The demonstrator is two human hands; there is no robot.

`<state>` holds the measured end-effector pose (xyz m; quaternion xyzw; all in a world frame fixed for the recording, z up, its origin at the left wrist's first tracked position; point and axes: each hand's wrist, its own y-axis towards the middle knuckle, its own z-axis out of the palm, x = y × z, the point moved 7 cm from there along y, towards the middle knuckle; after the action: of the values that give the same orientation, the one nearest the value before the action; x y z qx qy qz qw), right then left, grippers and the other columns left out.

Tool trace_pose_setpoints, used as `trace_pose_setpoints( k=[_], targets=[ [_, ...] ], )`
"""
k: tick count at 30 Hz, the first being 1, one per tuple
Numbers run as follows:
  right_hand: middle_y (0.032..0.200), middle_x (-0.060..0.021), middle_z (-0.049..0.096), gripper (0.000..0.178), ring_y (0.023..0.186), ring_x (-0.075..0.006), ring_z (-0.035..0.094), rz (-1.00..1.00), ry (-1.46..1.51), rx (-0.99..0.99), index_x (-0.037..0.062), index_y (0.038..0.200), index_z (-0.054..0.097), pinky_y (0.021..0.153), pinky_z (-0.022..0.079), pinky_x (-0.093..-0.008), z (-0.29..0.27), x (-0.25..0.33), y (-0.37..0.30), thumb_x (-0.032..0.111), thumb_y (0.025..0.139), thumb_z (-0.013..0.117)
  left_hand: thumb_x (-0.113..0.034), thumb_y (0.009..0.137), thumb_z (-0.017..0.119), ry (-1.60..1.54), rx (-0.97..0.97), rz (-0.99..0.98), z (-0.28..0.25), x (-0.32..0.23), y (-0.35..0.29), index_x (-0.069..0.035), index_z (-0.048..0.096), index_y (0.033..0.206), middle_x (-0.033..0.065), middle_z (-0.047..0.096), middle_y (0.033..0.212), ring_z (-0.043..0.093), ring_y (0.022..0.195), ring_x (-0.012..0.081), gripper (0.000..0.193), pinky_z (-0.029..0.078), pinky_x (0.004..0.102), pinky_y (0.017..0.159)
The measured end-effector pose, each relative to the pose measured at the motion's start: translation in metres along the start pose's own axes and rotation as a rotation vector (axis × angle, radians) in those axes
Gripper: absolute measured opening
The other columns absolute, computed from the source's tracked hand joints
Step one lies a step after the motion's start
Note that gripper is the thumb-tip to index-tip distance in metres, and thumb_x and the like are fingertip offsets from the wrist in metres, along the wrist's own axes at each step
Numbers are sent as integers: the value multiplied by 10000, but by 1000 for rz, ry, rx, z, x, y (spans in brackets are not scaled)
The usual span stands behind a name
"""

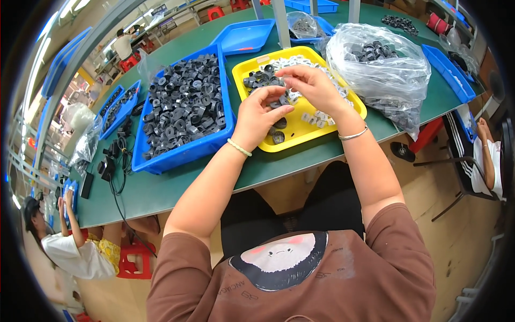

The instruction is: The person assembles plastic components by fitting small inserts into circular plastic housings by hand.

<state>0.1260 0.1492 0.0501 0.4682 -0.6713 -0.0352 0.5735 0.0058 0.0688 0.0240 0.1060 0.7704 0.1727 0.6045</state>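
My left hand [258,114] is over the yellow tray [298,138], its thumb and fingers closed on a small dark plastic part [279,102]. Right above it, my right hand [314,88] has its fingertips pinched together; whatever lies between them is too small to make out. Small white pieces [321,119] are spread along the tray's right side and far end. Dark round parts [260,79] are heaped at its left, and a few more lie below my left fingers. My hands hide the tray's middle.
Left of the tray stands a blue bin [229,126] heaped with dark ring-like parts [185,102]. To the right is a clear plastic bag [383,70] of dark parts. A blue tray [244,36] and a metal post [281,24] stand beyond. Black cables [115,166] lie at left. People sit on both sides.
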Motion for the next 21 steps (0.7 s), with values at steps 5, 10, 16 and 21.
trace_pose_setpoints(
  k=[5,10,16,21],
  targets=[
    [966,-9,656,191,788,-73,576,131,285,4,8,1095,654,718,488,-223,1,-1,-3,109,938,611,-5,858,683,-181,23,-37,-2,9,1,9,599,1174,49,658,1089,638,955,120,327,524,259,854],
    [928,4,628,193,774,-63,564,178,413,79,3,1085,631,717,482,-207,-1,-3,-4,118,930,641,-39,889,657,39,39,-32,6,-11,-3,-10,601,1177,39,660,1081,635,952,114,295,517,245,830],
    [947,-7,628,222,781,-65,565,165,402,72,3,1127,636,727,480,-204,-1,5,-3,103,928,637,-97,932,628,-26,-21,60,-1,-4,2,-16,587,1191,65,652,1098,644,968,138,274,512,251,851],
    [953,-20,649,194,820,-87,599,121,445,14,-5,1079,654,752,499,-220,-4,9,-4,83,906,659,-172,968,601,-597,-135,-177,-5,9,3,-23,568,1167,89,646,1100,653,1006,174,250,524,276,879]
  ],
)
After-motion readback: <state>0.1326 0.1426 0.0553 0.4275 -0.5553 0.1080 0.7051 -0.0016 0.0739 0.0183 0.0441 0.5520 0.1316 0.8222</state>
